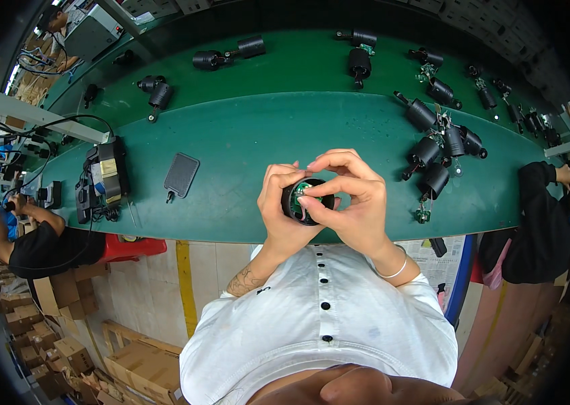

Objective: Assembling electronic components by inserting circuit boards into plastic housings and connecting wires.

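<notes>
Just beyond the table's front edge, my left hand is wrapped round a black cylindrical housing, its open end facing up. Inside that opening sits a small green circuit board. My right hand reaches over from the other side, its thumb and index finger pinched together on the board. These fingers cover part of the board, so I cannot make out any small part between them.
Several black cylinders with circuit boards lie clustered on the green table at right. More line the far green belt. A flat dark-grey plate and a black power device are at left. People sit at both sides.
</notes>
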A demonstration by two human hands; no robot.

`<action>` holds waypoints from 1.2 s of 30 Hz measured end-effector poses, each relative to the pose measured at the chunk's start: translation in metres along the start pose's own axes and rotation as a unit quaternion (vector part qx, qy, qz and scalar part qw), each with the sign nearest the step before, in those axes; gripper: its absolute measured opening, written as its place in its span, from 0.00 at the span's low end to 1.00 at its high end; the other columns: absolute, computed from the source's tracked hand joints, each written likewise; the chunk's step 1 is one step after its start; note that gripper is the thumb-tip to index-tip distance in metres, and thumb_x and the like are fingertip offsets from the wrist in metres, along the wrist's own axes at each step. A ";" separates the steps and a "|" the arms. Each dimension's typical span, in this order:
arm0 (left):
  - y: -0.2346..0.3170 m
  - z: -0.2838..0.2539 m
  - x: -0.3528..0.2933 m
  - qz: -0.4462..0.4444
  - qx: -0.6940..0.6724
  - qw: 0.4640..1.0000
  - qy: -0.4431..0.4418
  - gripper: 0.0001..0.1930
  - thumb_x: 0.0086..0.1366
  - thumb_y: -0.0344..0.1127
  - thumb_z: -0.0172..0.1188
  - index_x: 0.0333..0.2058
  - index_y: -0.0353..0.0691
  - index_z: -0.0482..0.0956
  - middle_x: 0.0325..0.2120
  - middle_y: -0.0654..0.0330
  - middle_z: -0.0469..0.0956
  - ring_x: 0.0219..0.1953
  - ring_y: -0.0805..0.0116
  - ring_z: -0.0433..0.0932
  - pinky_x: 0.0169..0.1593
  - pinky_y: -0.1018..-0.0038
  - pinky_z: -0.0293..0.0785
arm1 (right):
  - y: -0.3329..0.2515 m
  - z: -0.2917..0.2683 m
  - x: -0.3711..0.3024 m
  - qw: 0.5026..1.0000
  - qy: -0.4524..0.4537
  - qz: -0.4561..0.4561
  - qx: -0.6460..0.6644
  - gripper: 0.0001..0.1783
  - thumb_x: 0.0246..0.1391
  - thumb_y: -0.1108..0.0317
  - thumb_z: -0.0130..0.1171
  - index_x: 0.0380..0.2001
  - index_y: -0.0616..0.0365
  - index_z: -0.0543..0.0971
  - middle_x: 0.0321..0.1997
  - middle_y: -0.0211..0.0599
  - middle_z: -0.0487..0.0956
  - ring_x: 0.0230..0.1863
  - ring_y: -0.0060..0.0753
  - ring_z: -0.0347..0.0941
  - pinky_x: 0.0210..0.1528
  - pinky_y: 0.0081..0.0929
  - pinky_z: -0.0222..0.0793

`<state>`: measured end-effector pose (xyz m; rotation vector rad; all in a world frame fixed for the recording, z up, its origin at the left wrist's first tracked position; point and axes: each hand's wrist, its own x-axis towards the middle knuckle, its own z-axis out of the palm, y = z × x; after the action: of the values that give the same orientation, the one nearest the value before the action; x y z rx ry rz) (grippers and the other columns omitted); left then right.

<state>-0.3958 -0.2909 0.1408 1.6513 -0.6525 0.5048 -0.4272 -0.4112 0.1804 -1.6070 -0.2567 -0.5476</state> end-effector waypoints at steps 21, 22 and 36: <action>-0.012 0.002 -0.002 0.124 0.054 0.991 0.008 0.25 0.43 0.28 0.67 0.43 0.41 0.71 0.34 0.57 0.72 0.35 0.60 0.69 0.39 0.64 0.74 | -0.020 -0.007 -0.005 0.992 -0.033 -0.007 -0.121 0.08 0.34 0.78 0.69 0.22 0.55 0.83 0.41 0.32 0.78 0.56 0.42 0.66 0.56 0.39 0.65; -0.012 0.002 -0.002 0.140 0.074 0.987 0.001 0.25 0.44 0.28 0.68 0.43 0.42 0.71 0.34 0.57 0.72 0.35 0.60 0.69 0.39 0.64 0.73 | -0.020 -0.007 -0.005 0.990 -0.040 -0.006 -0.132 0.07 0.34 0.77 0.69 0.22 0.55 0.83 0.41 0.32 0.78 0.56 0.42 0.66 0.56 0.39 0.65; -0.007 0.005 -0.002 0.110 0.007 0.993 0.045 0.26 0.42 0.27 0.68 0.44 0.43 0.72 0.37 0.59 0.75 0.35 0.61 0.70 0.39 0.65 0.73 | -0.008 0.007 -0.021 0.997 0.016 0.077 0.017 0.11 0.37 0.77 0.68 0.27 0.56 0.79 0.55 0.43 0.69 0.58 0.43 0.64 0.57 0.36 0.62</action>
<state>-0.3928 -0.2950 0.1329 1.5691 -0.7692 0.7403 -0.4479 -0.4001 0.1769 -1.5684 -0.1168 -0.4474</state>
